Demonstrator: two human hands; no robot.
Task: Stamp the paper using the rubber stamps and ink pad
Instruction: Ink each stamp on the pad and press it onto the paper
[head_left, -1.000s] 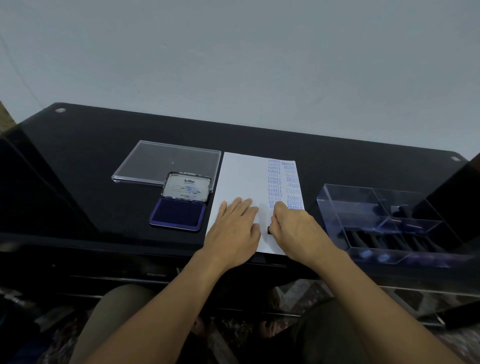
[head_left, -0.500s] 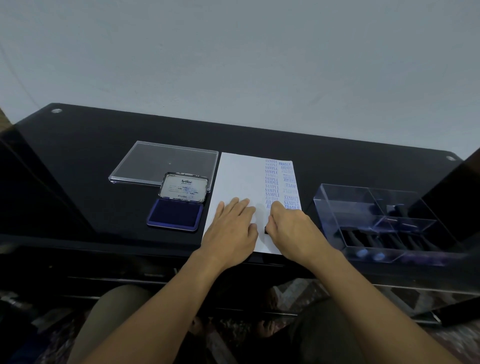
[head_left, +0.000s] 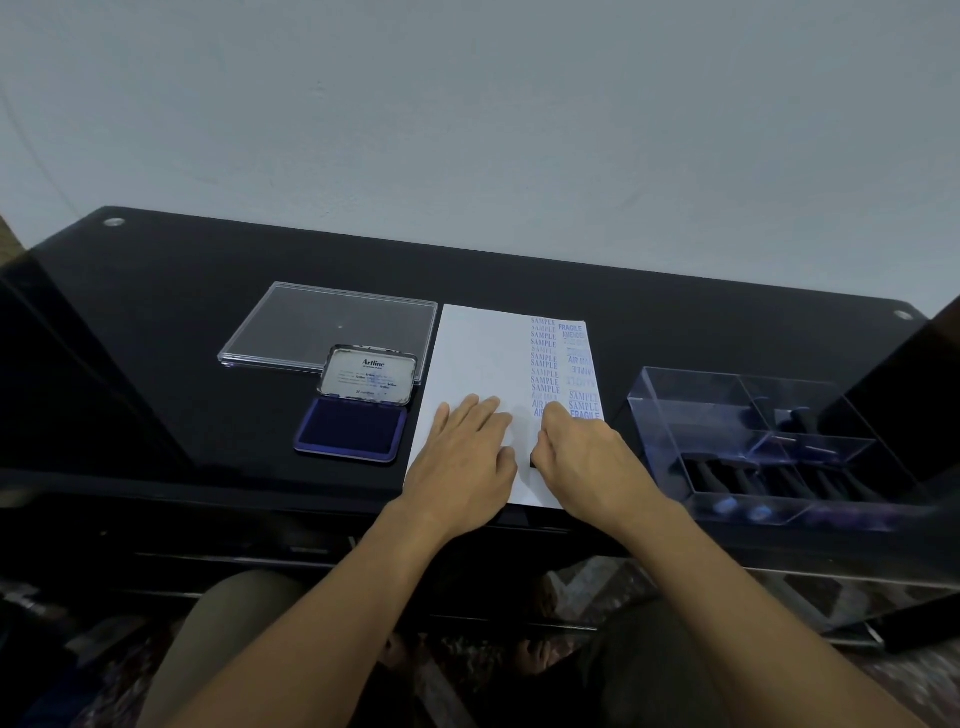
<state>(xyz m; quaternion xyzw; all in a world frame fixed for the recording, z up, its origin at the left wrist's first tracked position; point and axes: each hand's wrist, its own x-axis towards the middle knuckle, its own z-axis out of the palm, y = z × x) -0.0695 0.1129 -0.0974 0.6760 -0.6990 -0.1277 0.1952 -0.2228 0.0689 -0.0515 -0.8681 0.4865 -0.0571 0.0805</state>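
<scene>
Barely budged since a second ago: same two spots on the sheet, same pose. Left hand (head_left: 467, 457) flat on the paper (head_left: 478, 353), fingers (head_left: 472, 415) straight and close together, pinning the lower half down. Right hand (head_left: 584, 457) just beside it, fingers curled down and bunched around a rubber stamp (head_left: 533, 461), pressing it onto the sheet. Can only make out a thin dark sliver of that stamp at the thumb side, between the two hands. Otherwise buried under the knuckles, so no telling its wording. Sits right below the last blue prints, in the paper's lower right part.

White sheet, lying lengthwise away from the body on the black glass table (head_left: 156, 312), reaching about to the table's front edge. Right strip packed with blue prints: a column of SAMPLE over and over, then FRAGILE, AIR MAIL and more SAMPLE next to it, a few faint or upside down. Plain white on the left part.

Just left of the paper: open Artline ink pad (head_left: 350, 428), blue pad toward the body, tin lid (head_left: 369, 374) folded open behind it. Behind that, a clear plastic cover (head_left: 332, 325) lying flat. Off to the right, apart from the sheet, a clear compartment box (head_left: 675, 415) with a row of dark-handled stamps (head_left: 753, 478) in its near section.
</scene>
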